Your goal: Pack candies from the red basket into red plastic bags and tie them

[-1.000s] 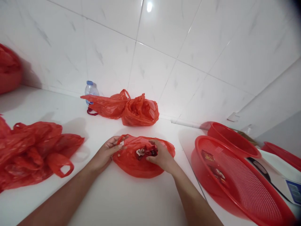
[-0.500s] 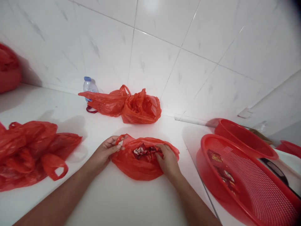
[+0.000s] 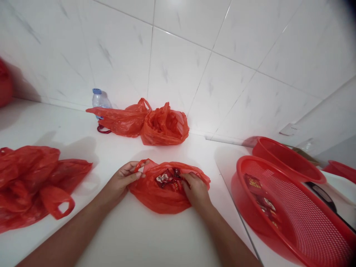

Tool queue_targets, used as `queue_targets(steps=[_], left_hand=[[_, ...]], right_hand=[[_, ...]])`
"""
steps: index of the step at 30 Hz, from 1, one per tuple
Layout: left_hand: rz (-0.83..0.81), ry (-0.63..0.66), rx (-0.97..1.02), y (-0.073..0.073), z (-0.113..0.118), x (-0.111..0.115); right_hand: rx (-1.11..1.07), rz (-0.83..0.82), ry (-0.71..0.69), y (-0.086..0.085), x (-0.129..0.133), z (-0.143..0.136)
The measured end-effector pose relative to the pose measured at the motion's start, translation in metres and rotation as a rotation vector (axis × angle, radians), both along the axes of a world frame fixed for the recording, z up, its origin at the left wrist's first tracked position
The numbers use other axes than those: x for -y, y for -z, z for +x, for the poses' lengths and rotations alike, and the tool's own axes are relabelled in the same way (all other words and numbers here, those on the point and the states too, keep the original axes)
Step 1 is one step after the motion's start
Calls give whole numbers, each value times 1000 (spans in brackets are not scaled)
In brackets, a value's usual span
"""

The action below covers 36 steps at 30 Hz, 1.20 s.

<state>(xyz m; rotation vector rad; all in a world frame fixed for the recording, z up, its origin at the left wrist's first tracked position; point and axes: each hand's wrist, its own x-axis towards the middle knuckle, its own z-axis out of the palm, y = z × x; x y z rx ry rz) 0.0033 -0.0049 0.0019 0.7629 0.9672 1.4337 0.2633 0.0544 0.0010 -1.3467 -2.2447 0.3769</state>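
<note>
A red plastic bag (image 3: 164, 204) lies with its mouth open on the white surface in front of me. Inside it are several small dark-red printed packets (image 3: 164, 178). At the bag's left side, my left hand (image 3: 125, 180) pinches the film near a handle loop, thumb against fingers. My right hand (image 3: 196, 189) reaches over the right rim into the mouth. Its fingers are curled together at the packets and seem to pinch one by its edge; the fingertips are partly hidden.
Crumpled red bags (image 3: 33, 181) lie at left. Two more bags, one a bundled bag (image 3: 165, 128), rest by the tiled wall near a plastic bottle (image 3: 100, 100). At right, a red mesh basket (image 3: 311, 215) holds several packets, with another red basin (image 3: 289, 159) behind it.
My right hand has shifted slightly within the bag mouth, and the packets under it lie differently, with more of them showing. My left hand keeps its hold. The view has turned slightly right.
</note>
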Motion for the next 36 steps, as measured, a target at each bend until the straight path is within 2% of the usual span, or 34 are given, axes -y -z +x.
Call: queue_targets(steps=[7, 14, 20, 27, 36], left_hand=[[-50, 34, 32, 0, -5, -8], [-85, 63, 28, 3, -9, -10], [-118, 75, -14, 2, -12, -9], [-129, 30, -40, -4, -7, -6], [-103, 11, -17, -6, -4, -7]], right_hand=[[-67, 36, -33, 5, -3, 1], [-85, -118, -14, 7, -1, -2], [-171, -163, -13, 14, -2, 2], [-201, -36, -5, 6, -2, 3], [-100, -65, -39, 6, -7, 1]])
